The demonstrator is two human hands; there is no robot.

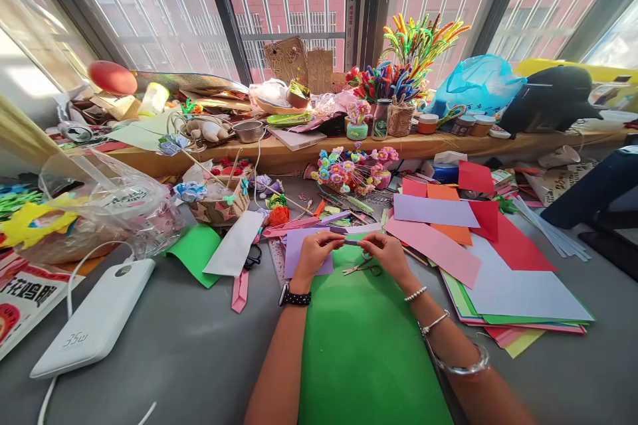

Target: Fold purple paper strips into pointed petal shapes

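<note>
My left hand and my right hand face each other over a green sheet, fingertips pinched. Stretched level between them is a narrow purple paper strip, one end in each hand. Below my right hand, scissors lie on the green sheet with their blades parted. Partly under my left hand rests a purple sheet of paper. A ruler shows beside that sheet, mostly covered.
Coloured paper is stacked at the right. At the left lie a white power bank, a curled green sheet and a folded pink strip. Crocheted-looking flowers stand at the back, below a crowded ledge.
</note>
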